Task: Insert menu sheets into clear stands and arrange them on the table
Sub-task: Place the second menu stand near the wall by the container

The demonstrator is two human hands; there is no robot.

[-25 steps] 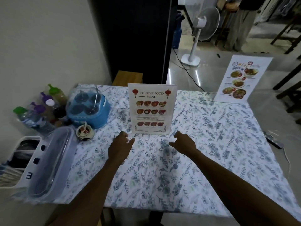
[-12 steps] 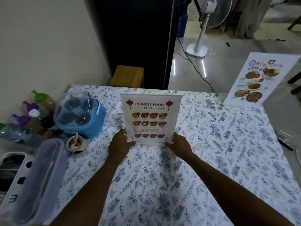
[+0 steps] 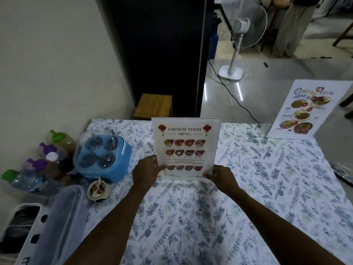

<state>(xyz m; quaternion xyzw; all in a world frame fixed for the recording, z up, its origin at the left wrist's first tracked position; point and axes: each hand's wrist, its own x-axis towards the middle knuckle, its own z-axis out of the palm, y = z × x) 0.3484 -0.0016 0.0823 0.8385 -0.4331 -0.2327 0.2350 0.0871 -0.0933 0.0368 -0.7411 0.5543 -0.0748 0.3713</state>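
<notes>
Under both sets of fingers lies the table, covered in a leaf-print cloth, the largest thing in view. Standing on it between the two hands is the clear stand with its Chinese food menu sheet already inside, upright, its printed face turned toward the person and its long axis running vertically from the cloth up to the top edge. Well away to the right of the fingers, at the far right corner, a second menu stand stands tilted back, also facing inward; that placing suggests the stands are being spread across the table so each seat can read one.

Just left of the left fingers sits a blue condiment caddy, with a small sauce dish nearer the person.

The left hand grips the stand's lower left edge, thumb laid across the front of the sheet and the other fingers behind, hidden. The right hand pinches the lower right corner, fingertips pressed on the front face. Holding it low at both corners probably lets the person square or slide the stand without tipping it, since the base appears to sit on or just above the cloth; I cannot tell which.
</notes>
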